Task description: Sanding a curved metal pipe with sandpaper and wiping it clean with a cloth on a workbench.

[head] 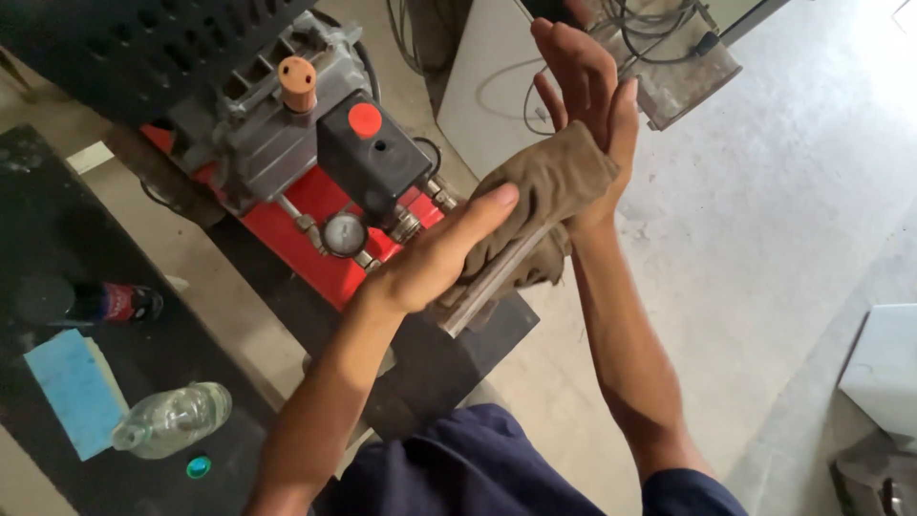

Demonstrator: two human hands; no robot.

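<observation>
We see our two hands raised in front of us over a concrete floor (764, 239), pressed palm to palm with a brown cloth (549, 182) sandwiched between them. The left hand (444, 253) lies flat against the cloth with its fingers stretched out, the thumb pointing up toward the right hand (587, 105), whose fingers stand spread and upright above the fabric. Wrapped in the cloth is a grey metal rod (487, 287), tilted, its lower end poking out below the left palm; neither hand curls around it, both simply press it flat between them. Just behind our left hand sits a red air compressor (315, 239) with a black box carrying a red button (365, 119), a round pressure gauge (344, 234) and an orange knob (298, 83) on the grey motor head. To our left, a dark worktop (143, 363) carries a clear plastic bottle (172, 419) lying on its side, a blue sponge (72, 387), a dark bottle (95, 304) and a small green cap (199, 467). A tangle of cables (650, 29) lies beyond our right hand.
</observation>
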